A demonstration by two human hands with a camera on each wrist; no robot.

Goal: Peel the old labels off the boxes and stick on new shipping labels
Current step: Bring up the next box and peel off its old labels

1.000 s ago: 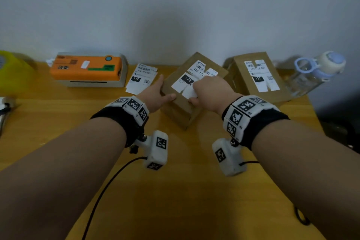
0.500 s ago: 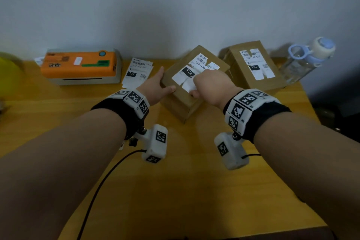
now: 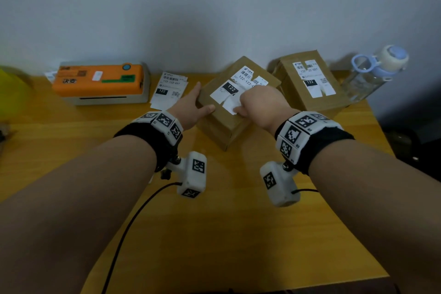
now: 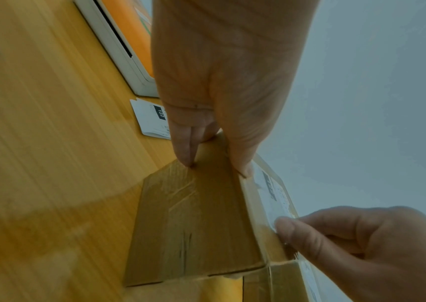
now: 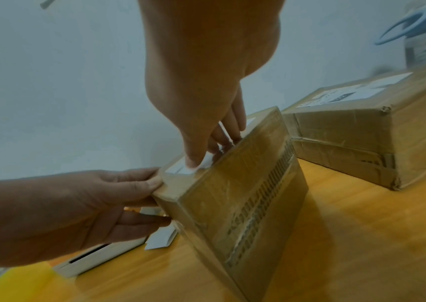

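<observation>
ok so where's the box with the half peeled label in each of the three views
Head view: the box sits just above centre, between the left hand and the right hand.
Left wrist view: the box fills the lower middle, below the fingers.
Right wrist view: the box stands at centre, tilted by the lens.
Shared landmark: the torn white label on its top, seen in all three.

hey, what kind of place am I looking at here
Probably a small home or office parcel-packing desk: an orange label printer, loose shipping labels beside it, and two taped cardboard boxes on a wooden table against a plain wall.
</observation>
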